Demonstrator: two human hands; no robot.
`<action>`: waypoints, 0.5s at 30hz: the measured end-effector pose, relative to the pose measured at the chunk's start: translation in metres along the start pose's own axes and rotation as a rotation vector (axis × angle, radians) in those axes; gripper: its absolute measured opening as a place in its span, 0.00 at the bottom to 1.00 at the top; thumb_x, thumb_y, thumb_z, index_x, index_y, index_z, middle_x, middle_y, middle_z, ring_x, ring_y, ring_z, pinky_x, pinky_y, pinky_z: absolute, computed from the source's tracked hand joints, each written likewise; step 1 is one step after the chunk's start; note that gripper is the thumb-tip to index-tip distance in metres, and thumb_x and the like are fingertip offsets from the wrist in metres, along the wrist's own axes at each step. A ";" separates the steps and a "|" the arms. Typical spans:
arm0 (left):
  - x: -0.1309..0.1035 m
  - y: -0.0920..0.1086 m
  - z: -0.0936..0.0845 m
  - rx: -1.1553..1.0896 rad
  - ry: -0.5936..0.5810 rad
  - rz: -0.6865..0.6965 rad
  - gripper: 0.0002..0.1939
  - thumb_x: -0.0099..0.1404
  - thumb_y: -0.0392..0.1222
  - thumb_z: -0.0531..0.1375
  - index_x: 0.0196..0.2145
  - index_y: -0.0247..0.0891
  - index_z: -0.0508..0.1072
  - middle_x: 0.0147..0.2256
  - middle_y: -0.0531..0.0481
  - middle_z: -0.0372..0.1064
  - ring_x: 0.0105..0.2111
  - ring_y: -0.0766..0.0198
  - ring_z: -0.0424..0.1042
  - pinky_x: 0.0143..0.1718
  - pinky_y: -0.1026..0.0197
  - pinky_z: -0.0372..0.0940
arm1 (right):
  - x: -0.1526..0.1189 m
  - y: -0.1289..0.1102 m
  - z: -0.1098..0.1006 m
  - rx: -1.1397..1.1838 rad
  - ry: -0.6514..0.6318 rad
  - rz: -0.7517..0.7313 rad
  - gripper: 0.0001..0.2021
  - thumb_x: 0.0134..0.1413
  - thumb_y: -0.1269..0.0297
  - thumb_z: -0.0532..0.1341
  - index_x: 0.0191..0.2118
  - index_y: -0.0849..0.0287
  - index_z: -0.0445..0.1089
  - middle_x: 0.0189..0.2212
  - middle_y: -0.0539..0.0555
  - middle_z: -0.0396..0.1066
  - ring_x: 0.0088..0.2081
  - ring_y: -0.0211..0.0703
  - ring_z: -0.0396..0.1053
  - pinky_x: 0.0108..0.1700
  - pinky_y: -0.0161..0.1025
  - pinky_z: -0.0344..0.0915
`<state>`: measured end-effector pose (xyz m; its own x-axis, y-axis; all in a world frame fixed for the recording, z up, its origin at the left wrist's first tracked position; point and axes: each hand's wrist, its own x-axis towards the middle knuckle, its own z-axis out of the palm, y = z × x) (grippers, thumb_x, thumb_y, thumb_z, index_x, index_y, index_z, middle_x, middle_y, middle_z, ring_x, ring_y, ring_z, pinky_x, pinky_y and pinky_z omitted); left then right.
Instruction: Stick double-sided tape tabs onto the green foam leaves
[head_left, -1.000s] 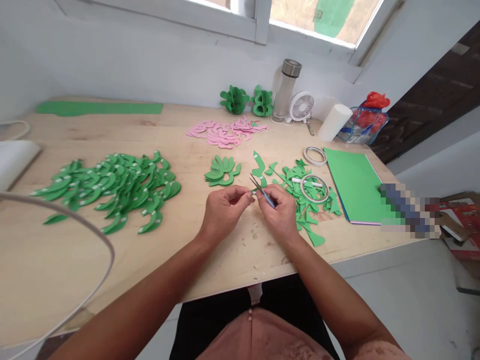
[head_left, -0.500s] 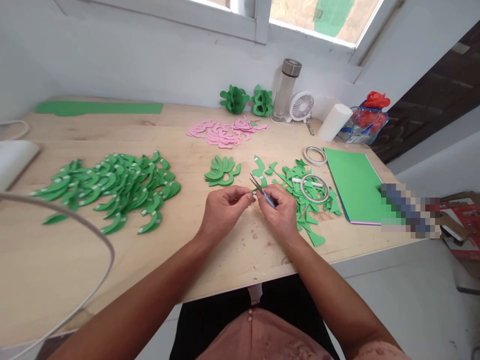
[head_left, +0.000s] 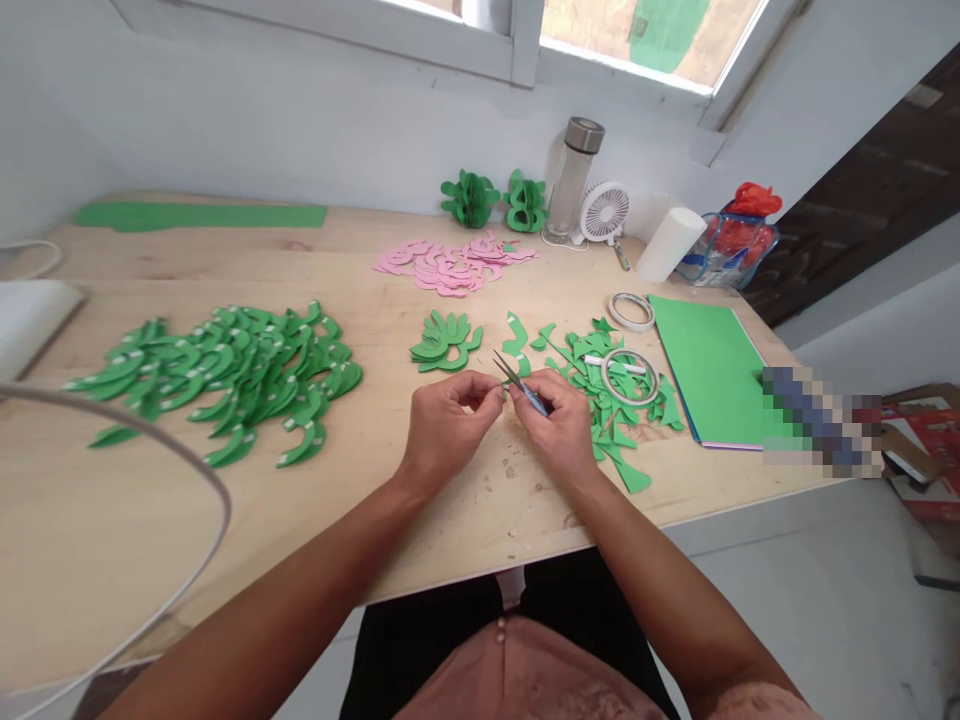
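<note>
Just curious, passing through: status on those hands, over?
Right hand holds scissors, blades slightly apart. Left hand alongside, grip unclear. Green paper pieces just beyond. Scraps, tape rolls to the right.

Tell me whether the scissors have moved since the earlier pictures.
Yes, slightly: the scissors have shifted left, their tips now nearer the unmoved green petal stack.

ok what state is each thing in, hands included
right hand: closed on scissors
scissors: blades slightly apart
left hand: fingertips together, hold unclear
pile of curved green pieces: loosely heaped
pink cutouts: loosely piled
green scraps: scattered
tape roll on scraps: lying flat
glass bottle: upright, lid on
fan: upright, running or not unclear
green sheets: stacked flat
</note>
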<state>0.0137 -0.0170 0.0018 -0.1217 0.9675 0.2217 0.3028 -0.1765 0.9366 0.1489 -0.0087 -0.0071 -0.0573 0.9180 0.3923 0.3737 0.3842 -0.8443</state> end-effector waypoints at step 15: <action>0.003 -0.003 -0.001 -0.087 0.013 -0.056 0.04 0.53 0.38 0.62 0.23 0.37 0.74 0.23 0.52 0.72 0.24 0.67 0.70 0.28 0.66 0.65 | 0.001 0.001 -0.002 0.064 0.085 0.197 0.09 0.51 0.61 0.60 0.27 0.59 0.73 0.21 0.48 0.67 0.23 0.35 0.60 0.26 0.34 0.56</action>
<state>0.0114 -0.0141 -0.0005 -0.1488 0.9739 0.1715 0.2116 -0.1380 0.9676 0.1517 -0.0077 -0.0071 0.0899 0.9654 0.2448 0.3106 0.2064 -0.9279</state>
